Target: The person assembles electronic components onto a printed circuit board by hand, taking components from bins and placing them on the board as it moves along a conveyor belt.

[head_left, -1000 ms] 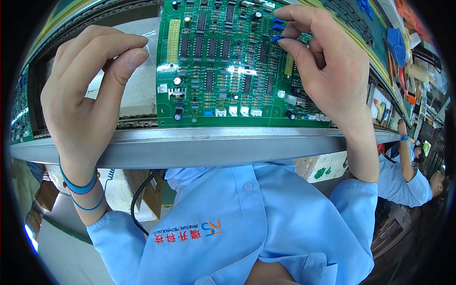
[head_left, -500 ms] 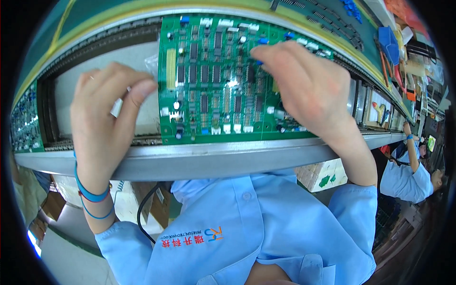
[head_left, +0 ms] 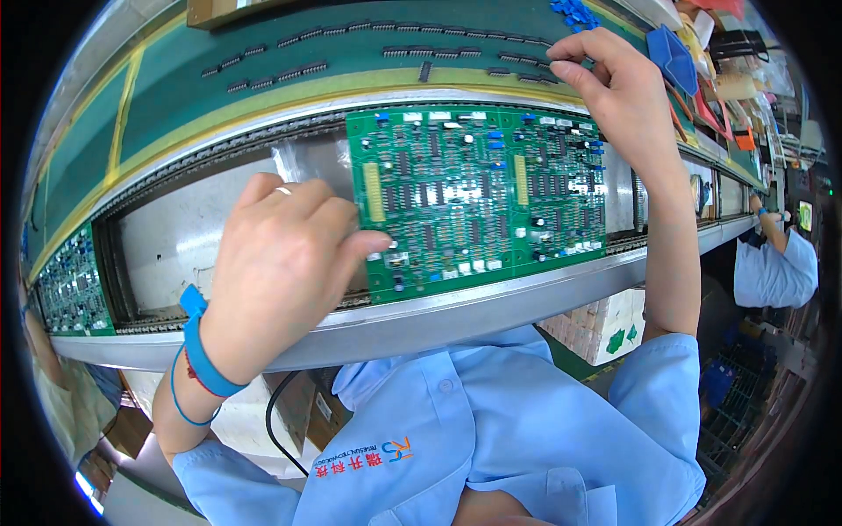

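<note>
A green circuit board (head_left: pixel 478 254) full of parts lies in the rail track. My left hand (head_left: pixel 285 250) is at its left edge, fingers curled and closed, the thumb tip over the board's near left corner beside a white connector. What those fingers hold, if anything, is hidden. Beyond the track, my right hand (head_left: pixel 618 96) reaches to the right end of the rows of black chips (head_left: pixel 430 53) on the green mat. Its thumb and forefinger are pinched together beside a chip; whether one is between them is too small to make out.
The metal front rail (head_left: pixel 438 320) runs between me and the track. Another populated board (head_left: pixel 74 285) lies in the track at far left. Small blue parts (head_left: pixel 574 15) and a blue bin (head_left: pixel 673 60) stand at the back right. A co-worker (head_left: pixel 776 267) is at far right.
My right hand has left the board and moved out to the chip rows. My left hand has turned and come down to the board's near left corner. The view has shifted, showing more mat.
</note>
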{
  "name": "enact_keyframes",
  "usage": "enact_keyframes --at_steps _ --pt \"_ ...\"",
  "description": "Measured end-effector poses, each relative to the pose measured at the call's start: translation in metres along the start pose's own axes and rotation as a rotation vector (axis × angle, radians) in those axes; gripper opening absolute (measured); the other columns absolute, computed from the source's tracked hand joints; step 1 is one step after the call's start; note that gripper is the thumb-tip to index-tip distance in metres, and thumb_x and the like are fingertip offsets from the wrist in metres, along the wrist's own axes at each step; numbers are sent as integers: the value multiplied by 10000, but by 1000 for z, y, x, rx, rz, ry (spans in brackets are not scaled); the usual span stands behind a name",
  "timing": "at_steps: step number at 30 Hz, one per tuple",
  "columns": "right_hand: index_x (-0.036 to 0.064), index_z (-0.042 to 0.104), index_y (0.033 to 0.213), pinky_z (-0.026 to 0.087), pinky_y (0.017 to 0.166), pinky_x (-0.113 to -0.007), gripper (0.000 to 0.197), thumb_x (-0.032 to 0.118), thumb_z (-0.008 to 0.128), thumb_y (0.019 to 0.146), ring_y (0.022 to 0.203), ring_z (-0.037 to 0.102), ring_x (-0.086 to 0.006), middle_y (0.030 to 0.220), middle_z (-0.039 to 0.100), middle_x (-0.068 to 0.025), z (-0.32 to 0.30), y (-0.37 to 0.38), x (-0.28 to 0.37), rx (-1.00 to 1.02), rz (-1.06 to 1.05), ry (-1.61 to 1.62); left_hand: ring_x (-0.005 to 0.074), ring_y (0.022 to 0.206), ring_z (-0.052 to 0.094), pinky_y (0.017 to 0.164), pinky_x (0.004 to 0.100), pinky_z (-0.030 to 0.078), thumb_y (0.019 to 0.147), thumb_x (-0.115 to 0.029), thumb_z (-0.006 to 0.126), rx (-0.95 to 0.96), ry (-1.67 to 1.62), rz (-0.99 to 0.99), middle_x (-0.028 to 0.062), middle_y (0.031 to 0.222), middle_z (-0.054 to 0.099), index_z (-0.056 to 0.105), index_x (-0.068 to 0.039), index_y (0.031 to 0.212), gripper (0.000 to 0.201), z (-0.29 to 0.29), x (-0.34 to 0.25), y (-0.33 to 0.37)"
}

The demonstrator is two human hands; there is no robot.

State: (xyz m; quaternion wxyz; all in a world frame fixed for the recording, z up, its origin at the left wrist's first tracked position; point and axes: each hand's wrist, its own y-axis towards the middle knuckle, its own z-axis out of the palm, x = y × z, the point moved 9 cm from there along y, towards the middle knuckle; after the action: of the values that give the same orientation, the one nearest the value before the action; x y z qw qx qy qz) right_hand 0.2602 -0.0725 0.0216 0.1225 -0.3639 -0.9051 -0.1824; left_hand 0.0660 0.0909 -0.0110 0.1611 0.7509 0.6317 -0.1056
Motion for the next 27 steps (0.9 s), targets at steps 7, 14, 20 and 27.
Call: enact_keyframes --at_steps 7,14,20,27 --pt "57 691 1000 395 572 -259 166 145 698 859 607 450 -95 856 645 -1 -18 -5 -34 -27 56 -87 258 643 548 757 386 427 769 -267 750 46 29 224 81 687 509 599 -43 732 273 26 -51 41" --pt "51 698 1008 387 571 -237 174 161 699 873 625 443 -61 833 653 34 -51 -27 -113 -63 255 -78 249 626 538 760 388 429 788 -297 736 64 35 330 87 684 501 586 -37 727 306 44 -88 76" --pt "49 692 1028 407 600 -226 176 127 702 871 655 470 -60 886 657 18 -47 -51 -128 -148 227 -22 246 633 544 771 393 439 806 -303 722 73 36 426 87 693 505 587 -36 736 307 55 -110 91" --pt "63 675 1079 386 559 -228 233 136 711 861 608 431 -54 862 617 18 -16 -35 -107 -14 145 100 254 644 552 780 396 449 810 -288 724 118 16 447 83 707 517 595 -40 764 283 58 -118 100"
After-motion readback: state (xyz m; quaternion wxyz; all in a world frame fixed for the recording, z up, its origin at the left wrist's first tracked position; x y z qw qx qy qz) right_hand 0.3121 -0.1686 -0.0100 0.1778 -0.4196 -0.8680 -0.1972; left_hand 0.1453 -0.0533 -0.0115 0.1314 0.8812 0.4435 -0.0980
